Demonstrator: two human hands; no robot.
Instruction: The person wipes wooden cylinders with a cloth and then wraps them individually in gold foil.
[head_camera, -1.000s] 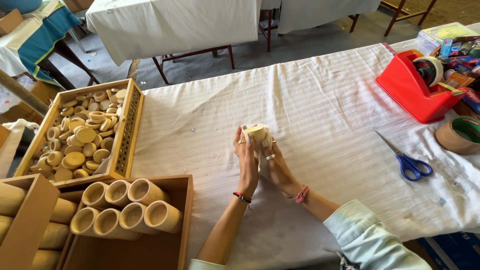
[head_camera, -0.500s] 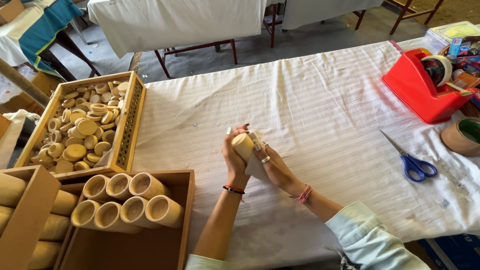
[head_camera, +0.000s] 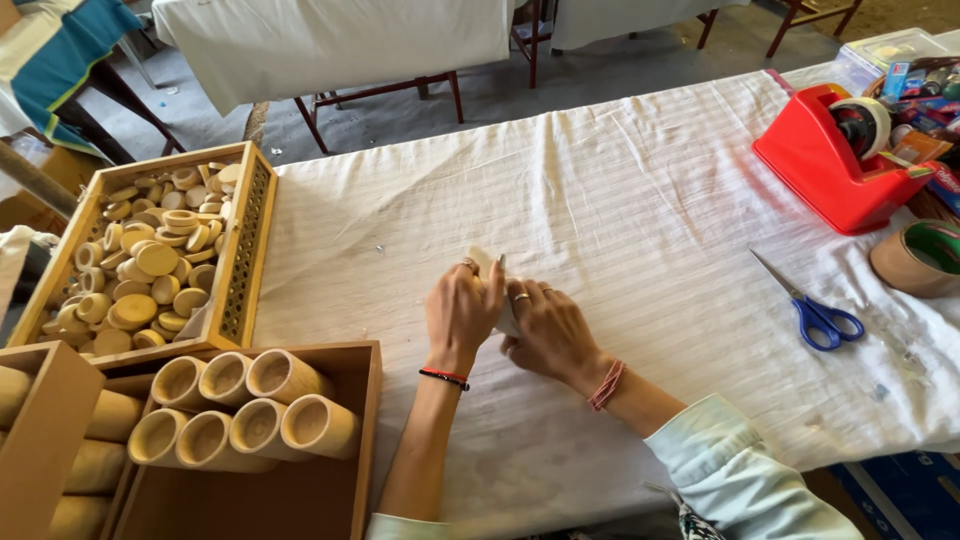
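Head cam: left hand (head_camera: 460, 312) & right hand (head_camera: 548, 330) together, clamped on pale wooden piece (head_camera: 487, 262) at cloth centre. Tray (head_camera: 243, 262) w/ many wooden lids (head_camera: 150, 265); box (head_camera: 355, 440) w/ 6 tubes (head_camera: 240, 408). 1 scissors (head_camera: 815, 315).

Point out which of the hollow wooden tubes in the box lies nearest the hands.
The wooden tube at the right end of the front row, open mouth toward the camera. The other tubes lie farther left of the left hand.
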